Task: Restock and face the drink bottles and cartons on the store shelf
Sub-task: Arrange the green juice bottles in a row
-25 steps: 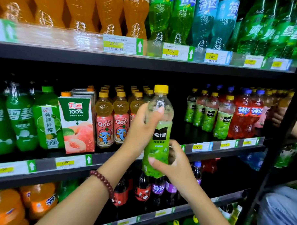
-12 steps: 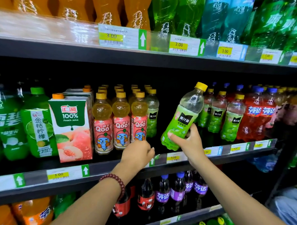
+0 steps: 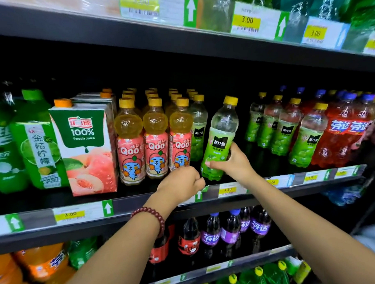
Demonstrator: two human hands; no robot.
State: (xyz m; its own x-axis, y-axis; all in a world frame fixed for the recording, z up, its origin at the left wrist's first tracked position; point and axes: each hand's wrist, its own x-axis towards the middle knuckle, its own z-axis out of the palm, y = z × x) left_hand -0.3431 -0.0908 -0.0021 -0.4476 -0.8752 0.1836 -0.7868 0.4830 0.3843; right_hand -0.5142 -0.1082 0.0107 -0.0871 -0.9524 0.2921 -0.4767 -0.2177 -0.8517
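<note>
My right hand [image 3: 233, 163] grips a green grape-juice bottle [image 3: 221, 134] with a yellow cap around its lower body. The bottle stands slightly tilted at the front of the middle shelf [image 3: 142, 204], in the gap between the Qoo bottles [image 3: 154, 141] and a row of the same green bottles [image 3: 288, 129]. My left hand [image 3: 180, 183], with a red bead bracelet on its wrist, is curled into a loose fist at the shelf's front edge, just left of the held bottle, holding nothing. Another green bottle [image 3: 197, 128] stands behind, beside the Qoo rows.
A peach juice carton [image 3: 87, 149] and green lemon-drink bottles [image 3: 36, 143] fill the left of the shelf. Red soda bottles [image 3: 341, 132] stand at the right. Dark and purple soda bottles [image 3: 230, 229] sit on the shelf below. Price tags line every shelf edge.
My right hand has brought the green bottle down from a steep tilt to nearly upright on the shelf front. My left hand let go of it earlier and stays closed at the shelf edge.
</note>
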